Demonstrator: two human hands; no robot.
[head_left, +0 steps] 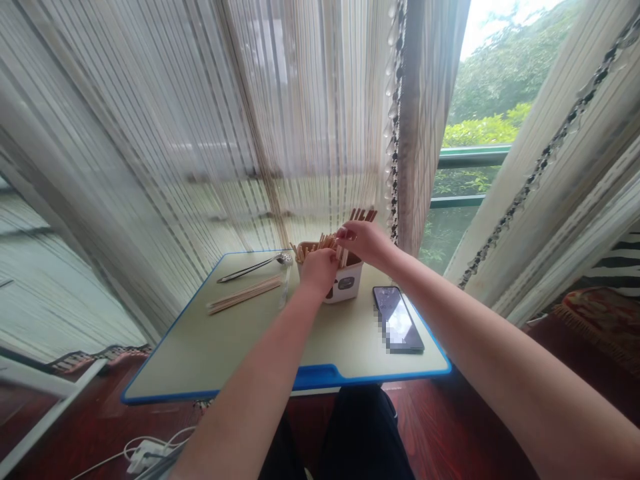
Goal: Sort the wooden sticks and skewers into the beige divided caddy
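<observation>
A white holder (351,291) with a dark label stands near the table's far edge, with light wooden chopsticks (304,251) upright in its left part. Darker brown chopsticks (369,215) rise at its right rear. My left hand (320,268) reaches over the front rim, its fingers curled round light chopsticks; the fingertips are partly hidden. Beside it, my right hand (366,241) is closed in a pinch at the tops of light chopsticks above the holder. The two hands are close together, and how many sticks each holds cannot be made out.
On the table (200,360), left of the holder, lie a bundle of thin wooden sticks (245,295) and a metal utensil with a perforated head (283,259). A phone (399,320) lies at the right. Sheer striped curtains (310,133) hang close behind the table.
</observation>
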